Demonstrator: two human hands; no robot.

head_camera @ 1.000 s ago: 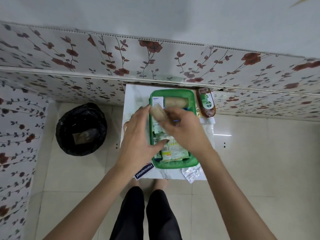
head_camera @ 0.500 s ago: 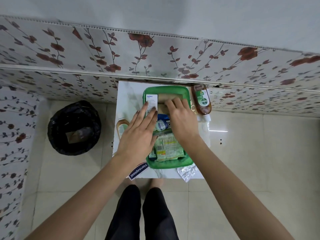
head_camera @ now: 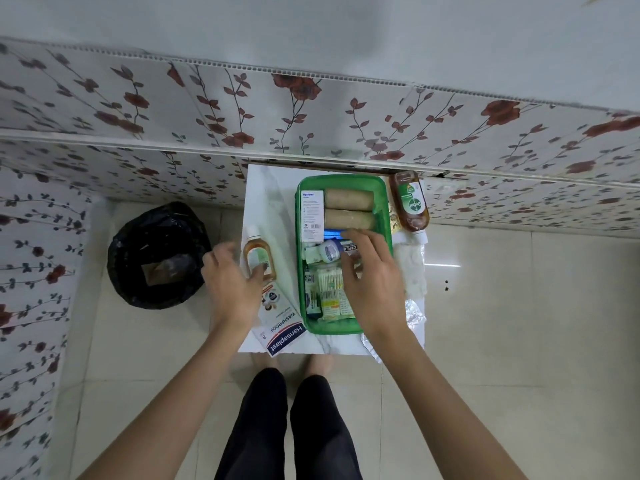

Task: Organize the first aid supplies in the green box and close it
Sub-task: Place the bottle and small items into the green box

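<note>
The green box [head_camera: 382,199] sits open on a small white table [head_camera: 270,188]. Two tan bandage rolls [head_camera: 349,209] lie side by side at its far end, beside a white carton [head_camera: 312,213]. Below them are a small white jar [head_camera: 329,251] and a pack of cotton swabs [head_camera: 330,289]. My right hand [head_camera: 372,282] hovers over the box's middle, fingers spread, holding nothing. My left hand [head_camera: 230,282] is open at the table's left edge, its fingertips by a small brown bottle [head_camera: 258,254]. A Hansaplast packet [head_camera: 282,323] lies near the front left corner.
A large Dettol bottle [head_camera: 410,202] lies right of the box against the floral wall. Gauze [head_camera: 412,268] and a foil strip [head_camera: 414,315] rest along the table's right side. A black-lined bin [head_camera: 157,254] stands on the floor to the left. My legs are below the table.
The second bandage roll went from my hands into the box beside the first. My left hand moved out leftward to the small brown bottle; my right hand drew back toward me.
</note>
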